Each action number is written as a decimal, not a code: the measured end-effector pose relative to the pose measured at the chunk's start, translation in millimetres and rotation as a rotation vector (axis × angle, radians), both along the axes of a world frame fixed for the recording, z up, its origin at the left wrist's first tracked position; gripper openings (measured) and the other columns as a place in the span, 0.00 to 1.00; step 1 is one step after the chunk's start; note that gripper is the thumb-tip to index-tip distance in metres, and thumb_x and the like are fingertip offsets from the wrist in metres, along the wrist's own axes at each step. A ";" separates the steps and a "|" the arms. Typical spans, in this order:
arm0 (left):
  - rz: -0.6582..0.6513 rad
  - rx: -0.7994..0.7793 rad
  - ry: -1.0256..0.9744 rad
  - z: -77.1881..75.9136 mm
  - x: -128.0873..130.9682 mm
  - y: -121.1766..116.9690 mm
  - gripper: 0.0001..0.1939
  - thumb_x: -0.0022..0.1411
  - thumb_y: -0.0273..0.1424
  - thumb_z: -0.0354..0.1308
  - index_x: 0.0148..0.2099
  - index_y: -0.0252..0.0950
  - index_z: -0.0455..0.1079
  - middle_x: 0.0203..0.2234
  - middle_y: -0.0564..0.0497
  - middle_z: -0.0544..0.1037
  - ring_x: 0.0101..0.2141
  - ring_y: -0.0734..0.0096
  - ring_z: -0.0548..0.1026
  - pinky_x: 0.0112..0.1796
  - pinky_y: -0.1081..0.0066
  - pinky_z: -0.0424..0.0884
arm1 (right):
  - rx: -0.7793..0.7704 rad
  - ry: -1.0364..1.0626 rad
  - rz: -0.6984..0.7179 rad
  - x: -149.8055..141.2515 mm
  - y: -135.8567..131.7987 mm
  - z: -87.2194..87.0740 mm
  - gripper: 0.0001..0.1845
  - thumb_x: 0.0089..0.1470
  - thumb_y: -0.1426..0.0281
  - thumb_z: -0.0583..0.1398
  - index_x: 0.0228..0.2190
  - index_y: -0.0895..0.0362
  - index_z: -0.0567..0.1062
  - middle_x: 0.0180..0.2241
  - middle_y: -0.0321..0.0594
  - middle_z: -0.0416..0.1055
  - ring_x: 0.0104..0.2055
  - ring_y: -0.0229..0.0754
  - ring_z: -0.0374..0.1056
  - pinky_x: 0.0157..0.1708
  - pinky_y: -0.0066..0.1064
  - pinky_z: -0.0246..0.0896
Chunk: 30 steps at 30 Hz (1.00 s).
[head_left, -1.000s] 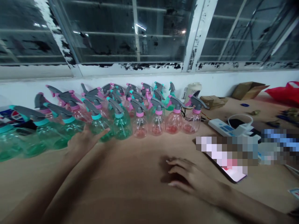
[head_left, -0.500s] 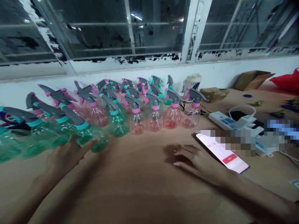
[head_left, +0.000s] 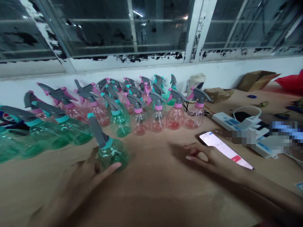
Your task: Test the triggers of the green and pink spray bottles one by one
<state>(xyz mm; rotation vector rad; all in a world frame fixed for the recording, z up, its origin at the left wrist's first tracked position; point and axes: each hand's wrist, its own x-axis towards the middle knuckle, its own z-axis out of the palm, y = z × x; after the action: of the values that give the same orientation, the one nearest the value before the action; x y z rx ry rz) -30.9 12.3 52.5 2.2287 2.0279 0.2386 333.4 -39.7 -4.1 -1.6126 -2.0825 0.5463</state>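
Note:
My left hand (head_left: 87,176) is wrapped round the clear green body of a spray bottle (head_left: 115,154), its thumb along the near side. The bottle leans a little, its grey trigger head with a teal collar pointing up and left. Behind it stand rows of similar spray bottles: a green one (head_left: 119,124), several green ones at the left and pink ones (head_left: 175,118) with pink collars towards the right. My right hand (head_left: 205,156) is loosely curled over the table, fingers bent and a little apart, holding nothing, just left of a lit phone (head_left: 220,145).
A white power strip (head_left: 226,121) with plugs and a cable lies right of the phone. By the wall are a paper cup (head_left: 196,82), a folded brown paper piece (head_left: 217,94), an open cardboard box (head_left: 257,80) and a red bag (head_left: 291,82). The window wall bounds the table's back.
My left hand has drawn a green spray bottle out of the front row, towards me and to the right. My right hand has shifted slightly right and its fingers have curled more.

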 end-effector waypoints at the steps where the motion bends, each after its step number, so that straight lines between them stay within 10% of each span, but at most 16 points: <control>1: -0.028 -0.022 0.006 -1.2 7.8 -2.2 0.32 0.54 0.53 0.49 0.52 0.34 0.58 0.16 0.58 0.70 0.22 0.60 0.74 0.24 0.73 0.61 | 0.026 0.041 -0.056 2.5 1.7 -3.8 0.12 0.55 0.59 0.54 0.38 0.52 0.69 0.43 0.41 0.72 0.46 0.46 0.68 0.44 0.41 0.62; 13: -0.421 -0.165 0.020 -25.1 77.6 -4.8 0.34 0.56 0.56 0.46 0.52 0.32 0.59 0.23 0.48 0.77 0.24 0.59 0.76 0.22 0.70 0.63 | -0.159 0.313 -0.154 -8.4 2.3 -5.6 0.14 0.57 0.60 0.53 0.42 0.53 0.66 0.40 0.42 0.73 0.37 0.42 0.72 0.37 0.36 0.68; 20: -0.477 -0.040 0.039 -33.3 84.9 0.9 0.41 0.53 0.62 0.43 0.53 0.31 0.59 0.22 0.47 0.77 0.23 0.58 0.76 0.22 0.69 0.64 | 0.056 0.308 -0.233 -24.7 9.2 18.3 0.14 0.56 0.57 0.54 0.40 0.52 0.70 0.42 0.41 0.72 0.45 0.46 0.68 0.41 0.40 0.65; 27: -0.408 0.143 0.104 -36.6 101.6 3.0 0.49 0.43 0.68 0.43 0.48 0.28 0.64 0.17 0.45 0.75 0.21 0.50 0.77 0.21 0.64 0.67 | 0.181 0.408 0.011 -70.3 27.7 42.4 0.50 0.38 0.54 0.66 0.58 0.52 0.50 0.60 0.45 0.52 0.61 0.52 0.50 0.57 0.47 0.47; 30: -0.411 0.143 0.058 -37.0 109.2 3.0 0.49 0.40 0.68 0.45 0.46 0.28 0.66 0.18 0.45 0.76 0.21 0.50 0.77 0.21 0.63 0.68 | 0.214 0.497 -0.019 -89.8 32.5 49.3 0.47 0.39 0.56 0.66 0.56 0.52 0.52 0.58 0.44 0.55 0.59 0.50 0.53 0.56 0.44 0.51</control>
<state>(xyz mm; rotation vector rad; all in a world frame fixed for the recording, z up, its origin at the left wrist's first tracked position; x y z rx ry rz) 78.3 15.3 15.5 2.7014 1.5680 0.2854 243.6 -7.2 45.3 -1.2228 -1.6891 0.6201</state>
